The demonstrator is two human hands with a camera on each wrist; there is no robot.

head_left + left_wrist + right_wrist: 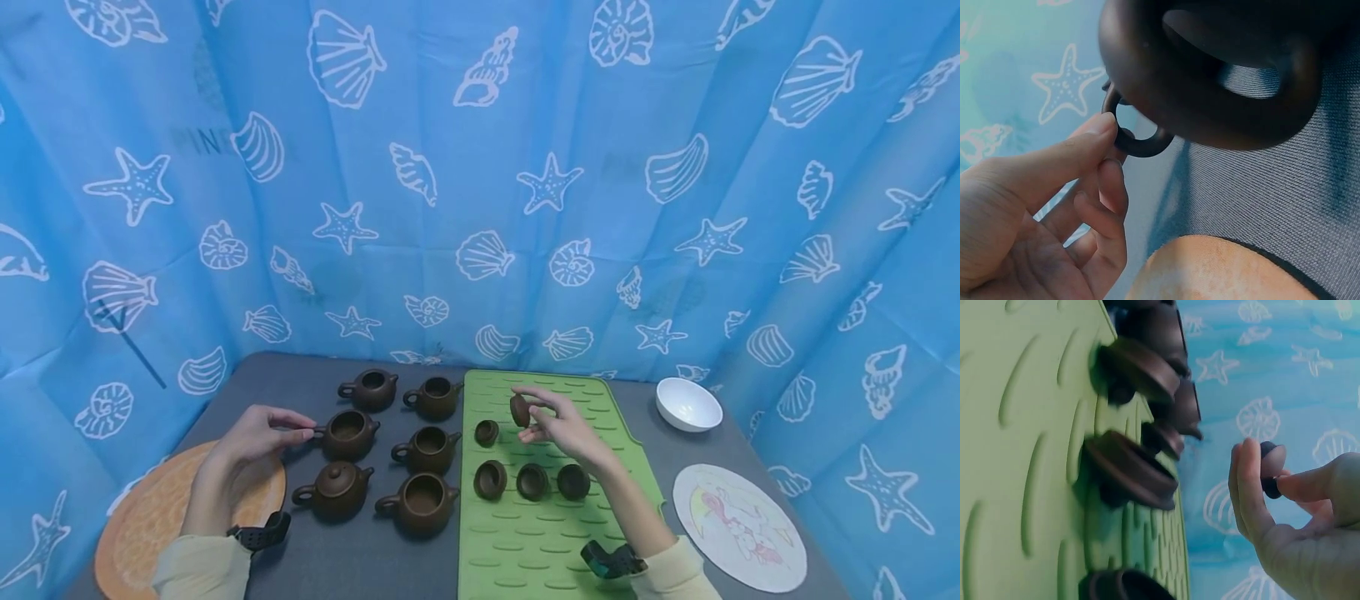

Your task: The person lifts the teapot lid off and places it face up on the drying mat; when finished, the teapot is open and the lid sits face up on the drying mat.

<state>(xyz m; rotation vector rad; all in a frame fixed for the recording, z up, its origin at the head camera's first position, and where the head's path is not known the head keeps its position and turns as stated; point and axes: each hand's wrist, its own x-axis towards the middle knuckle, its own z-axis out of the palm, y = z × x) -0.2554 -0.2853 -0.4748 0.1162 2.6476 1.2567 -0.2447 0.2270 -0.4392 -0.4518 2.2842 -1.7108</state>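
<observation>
Lid, small, round and dark brown, is pinched in the right hand above the green mat, tipped on its edge. Four more lids lie on the mat. Six brown teapots stand on the grey tabletop; one wears its lid. The left hand pinches the ring handle of the middle-left teapot, its spout pointing right.

teapot cropped by top edge, lowest lid cut off

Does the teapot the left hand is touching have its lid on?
No. The teapot touched by the left hand shows an open, dark mouth.
</observation>
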